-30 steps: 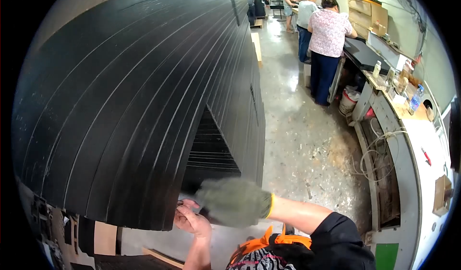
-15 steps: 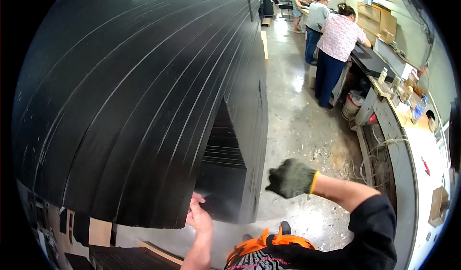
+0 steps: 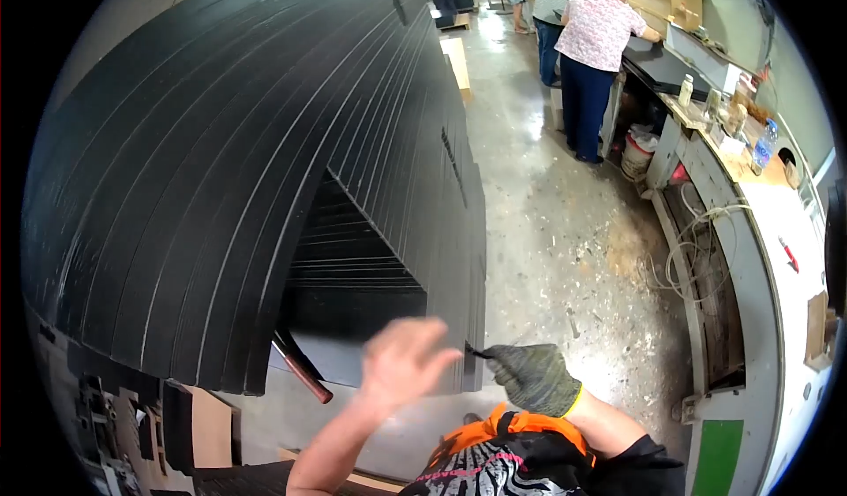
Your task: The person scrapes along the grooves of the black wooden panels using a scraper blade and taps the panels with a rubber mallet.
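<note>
Black panels (image 3: pixel 203 143) with pale edge lines stand packed together, filling the left and centre. My left hand (image 3: pixel 406 361), bare and blurred, is in front of the gap between panels, its fingers apart and nothing visible in them. My right hand (image 3: pixel 535 379) wears a dark grey-green glove with a yellow cuff. Its fingers are closed, and a small dark tip sticks out by the right-hand panels' lower edge; what it belongs to is unclear. A tool with a reddish-brown handle (image 3: pixel 304 372) slants below the left panels' lower corner, touched by neither hand.
A long workbench (image 3: pixel 776 223) on the right bears bottles (image 3: pixel 765 148), a red item (image 3: pixel 788 255) and a small box (image 3: pixel 820 330). Loose cables (image 3: pixel 706 218) hang at its side. Several people stand farther up the aisle, the nearest person (image 3: pixel 600 37) beside a bucket (image 3: pixel 637 154).
My left hand has left the panel's lower corner and moved right, its fingers spreading. My gloved hand has come lower, to the panels' right edge. The reddish-brown handle now shows.
</note>
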Available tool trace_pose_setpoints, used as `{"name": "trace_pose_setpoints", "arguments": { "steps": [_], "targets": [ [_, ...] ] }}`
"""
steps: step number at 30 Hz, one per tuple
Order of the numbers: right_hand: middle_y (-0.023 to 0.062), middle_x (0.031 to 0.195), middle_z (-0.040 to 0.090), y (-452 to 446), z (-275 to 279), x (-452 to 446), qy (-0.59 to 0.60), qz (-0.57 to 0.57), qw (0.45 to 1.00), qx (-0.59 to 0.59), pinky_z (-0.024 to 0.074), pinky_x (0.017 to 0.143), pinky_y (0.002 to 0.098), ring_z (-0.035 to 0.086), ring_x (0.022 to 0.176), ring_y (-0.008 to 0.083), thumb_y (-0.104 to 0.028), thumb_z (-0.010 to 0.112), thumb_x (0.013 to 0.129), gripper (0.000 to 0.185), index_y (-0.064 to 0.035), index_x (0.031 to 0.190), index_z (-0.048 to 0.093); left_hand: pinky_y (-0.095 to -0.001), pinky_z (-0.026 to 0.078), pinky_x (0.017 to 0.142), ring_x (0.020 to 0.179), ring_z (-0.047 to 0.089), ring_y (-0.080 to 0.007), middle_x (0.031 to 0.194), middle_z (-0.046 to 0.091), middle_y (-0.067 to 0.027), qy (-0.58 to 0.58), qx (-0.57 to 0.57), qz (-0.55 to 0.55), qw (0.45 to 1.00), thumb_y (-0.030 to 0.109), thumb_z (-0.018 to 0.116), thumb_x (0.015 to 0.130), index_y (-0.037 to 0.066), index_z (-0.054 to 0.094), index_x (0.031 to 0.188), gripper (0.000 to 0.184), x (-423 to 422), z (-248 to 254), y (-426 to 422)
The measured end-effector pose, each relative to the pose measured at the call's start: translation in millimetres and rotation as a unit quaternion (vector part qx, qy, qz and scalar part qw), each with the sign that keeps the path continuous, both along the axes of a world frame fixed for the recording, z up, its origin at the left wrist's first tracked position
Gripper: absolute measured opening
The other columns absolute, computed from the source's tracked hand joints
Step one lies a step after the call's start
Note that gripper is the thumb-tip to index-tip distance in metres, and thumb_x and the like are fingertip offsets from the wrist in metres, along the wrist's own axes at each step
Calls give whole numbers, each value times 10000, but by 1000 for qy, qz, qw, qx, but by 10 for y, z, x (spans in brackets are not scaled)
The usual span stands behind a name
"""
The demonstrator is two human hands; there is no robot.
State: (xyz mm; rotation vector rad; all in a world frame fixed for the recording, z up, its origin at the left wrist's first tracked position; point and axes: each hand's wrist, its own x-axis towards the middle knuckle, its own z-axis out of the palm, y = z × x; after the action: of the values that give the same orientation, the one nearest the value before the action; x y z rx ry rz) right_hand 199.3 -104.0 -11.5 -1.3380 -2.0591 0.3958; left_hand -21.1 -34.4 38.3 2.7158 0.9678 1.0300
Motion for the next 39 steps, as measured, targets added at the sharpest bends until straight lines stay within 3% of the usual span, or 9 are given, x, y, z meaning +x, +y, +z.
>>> {"name": "trace_pose_setpoints", "arguments": {
  "steps": [2, 8, 14, 16, 19, 24, 32, 35, 39],
  "targets": [
    [101, 678, 669, -94, -38, 47, 211, -57, 972, -84, 523, 543, 294, 671, 577, 171, -150, 561, 931, 184, -17, 1022, 648, -379, 511, 780, 1007, 599, -330, 1183, 579, -184, -133, 114, 132, 976, 185, 819, 697, 4, 548, 1154, 561, -122, -54, 246],
    [130, 728, 651, -296, -56, 197, 267, -83, 953, -120, 507, 571, 329, 660, 624, 240, -118, 583, 897, 179, 2, 1015, 645, -556, 261, 1114, 1359, 263, -491, 1492, 287, -230, 309, 264, 103, 908, 510, 638, 809, -56, 303, 1423, 900, -132, -189, 688],
    [84, 641, 650, -374, -20, 326, 380, -189, 894, -141, 495, 519, 265, 620, 529, 133, -135, 550, 939, 205, 25, 1035, 636, -360, 542, 837, 804, 673, -249, 1123, 643, -128, 556, -56, -193, 806, 401, 656, 836, 4, 647, 937, 409, -132, 605, 490],
    [82, 636, 646, -392, -94, 373, 403, -211, 882, -126, 492, 515, 265, 616, 526, 129, -140, 549, 943, 207, 24, 1037, 634, -357, 536, 845, 894, 660, -228, 1129, 641, -84, 329, 205, -287, 876, 315, 660, 850, 61, 657, 955, 274, -283, 520, 570],
    [76, 625, 642, -398, -110, 369, 438, -229, 855, -157, 493, 512, 265, 614, 529, 115, -149, 555, 944, 208, 23, 1031, 635, -372, 377, 1067, 1175, 554, -196, 1232, 613, -1, 318, 384, -75, 863, 155, 596, 865, 133, 664, 1074, 220, -203, 670, 610],
    [82, 637, 656, -404, -95, 327, 394, -211, 884, -139, 500, 515, 264, 634, 537, 124, -172, 551, 947, 226, 18, 1037, 635, -404, 199, 1169, 1256, 512, -192, 1191, 639, -28, 355, 401, -69, 842, 96, 574, 807, 77, 695, 1034, 257, -109, 656, 890],
    [85, 633, 650, -417, -162, 289, 432, -241, 859, -130, 493, 511, 263, 615, 528, 117, -153, 545, 951, 226, 36, 1045, 627, -376, 491, 961, 783, 619, -187, 699, 572, -46, 325, 159, -349, 865, 223, 693, 801, 78, 504, 628, 294, 93, 363, 940],
    [73, 626, 635, -467, -249, 308, 475, -270, 828, -125, 481, 501, 255, 592, 525, 102, -154, 540, 958, 226, 39, 1038, 628, -379, 512, 948, 897, 642, -227, 863, 650, -40, 340, 262, -452, 782, 300, 663, 841, 89, 565, 833, 232, 76, 156, 841],
    [60, 616, 617, -503, -373, 319, 496, -299, 805, -130, 465, 488, 248, 571, 517, 93, -164, 535, 964, 228, 33, 1025, 633, -408, 380, 1080, 1158, 572, -257, 1220, 623, -55, 329, 380, -212, 838, 236, 607, 889, 122, 609, 1114, 252, -244, 320, 1079]
  ]
}}
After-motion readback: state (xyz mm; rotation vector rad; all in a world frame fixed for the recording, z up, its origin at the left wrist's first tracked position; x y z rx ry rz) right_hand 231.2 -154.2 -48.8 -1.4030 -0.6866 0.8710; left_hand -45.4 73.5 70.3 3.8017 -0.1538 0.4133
